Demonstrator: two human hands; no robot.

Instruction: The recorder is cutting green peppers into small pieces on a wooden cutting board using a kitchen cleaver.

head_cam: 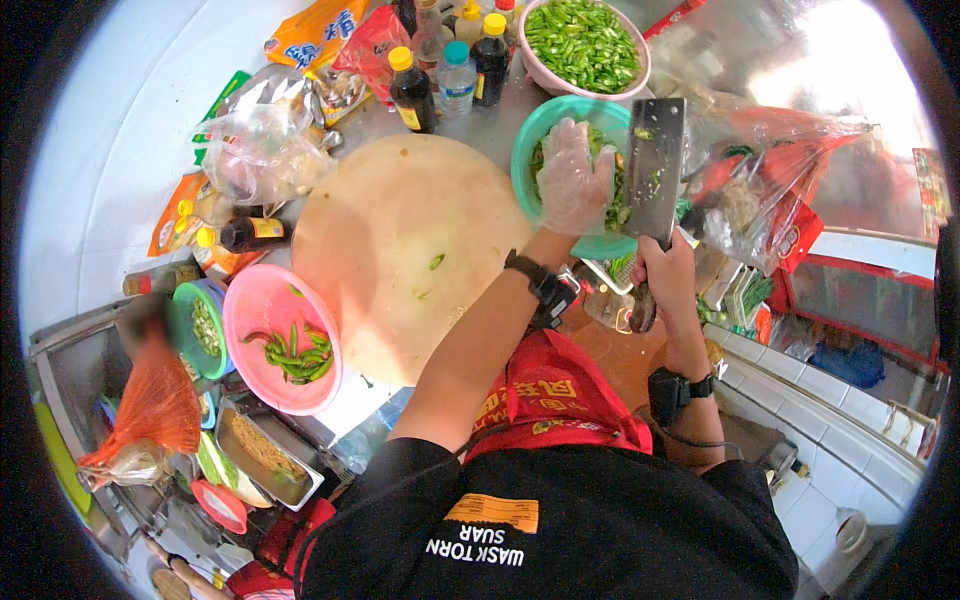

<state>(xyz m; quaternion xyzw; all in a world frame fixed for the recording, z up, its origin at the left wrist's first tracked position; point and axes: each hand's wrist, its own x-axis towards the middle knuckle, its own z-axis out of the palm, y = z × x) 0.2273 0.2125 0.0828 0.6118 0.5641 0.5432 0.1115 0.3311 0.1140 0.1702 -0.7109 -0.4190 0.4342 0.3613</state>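
Observation:
My left hand (574, 180), in a clear plastic glove, is spread palm down over chopped green peppers (619, 214) in a teal plastic basin (523, 161). What lies beneath the palm is hidden. My right hand (667, 266) grips the handle of a cleaver (654, 169). Its broad blade stands up beside the basin's right side, with pepper bits and seeds stuck to it. Left of the basin lies a thick round chopping board (397, 225), with a pepper slice (436, 261) near its middle. Whole green peppers (300, 360) rest in a pink plastic basket (238, 322) at the board's left.
Behind the board stand sauce bottles (412, 94) and a water bottle (456, 79). A pink bowl of cut green peppers (585, 45) sits behind the basin. Plastic bags (765, 180) crowd the right. A metal tray (262, 450) is at lower left, near another person's arm (187, 577).

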